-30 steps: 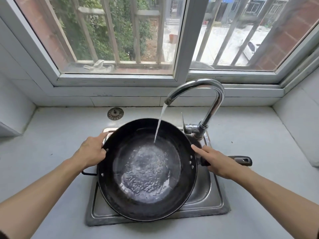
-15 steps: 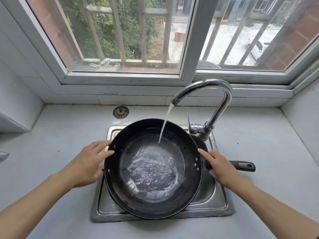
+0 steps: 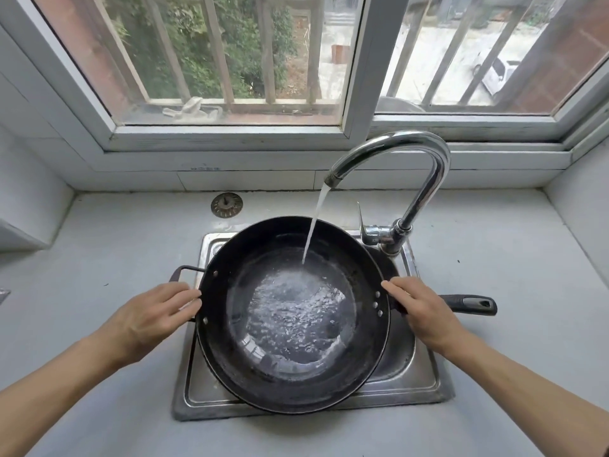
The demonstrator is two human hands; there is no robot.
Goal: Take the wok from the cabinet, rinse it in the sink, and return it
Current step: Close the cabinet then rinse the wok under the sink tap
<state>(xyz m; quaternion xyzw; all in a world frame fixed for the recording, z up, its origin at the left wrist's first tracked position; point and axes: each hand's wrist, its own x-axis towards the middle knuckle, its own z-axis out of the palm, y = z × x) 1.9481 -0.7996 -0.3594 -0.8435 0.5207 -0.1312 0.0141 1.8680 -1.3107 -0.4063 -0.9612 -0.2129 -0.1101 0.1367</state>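
Note:
A black wok [image 3: 230,291] sits in the steel sink [image 3: 425,384], filling most of the basin. Water runs from the chrome faucet [image 3: 425,179] into the wok and pools at its bottom. My right hand [image 3: 425,311] is wrapped over the base of the wok's long black handle [image 3: 471,304], index finger lying along the rim. My left hand [image 3: 151,318] rests flat against the wok's left rim, fingertips touching it, just below the small loop handle [image 3: 184,270], which stands free.
A round metal sink strainer [image 3: 226,205] lies on the grey counter behind the sink. The faucet's lever [image 3: 361,222] points up next to the wok's far rim. A barred window runs along the back wall. Tiled walls close in both sides.
My left hand has come off the loop handle and now lies flat against the rim below it. The right hand stays on the long handle. More water has gathered in the wok.

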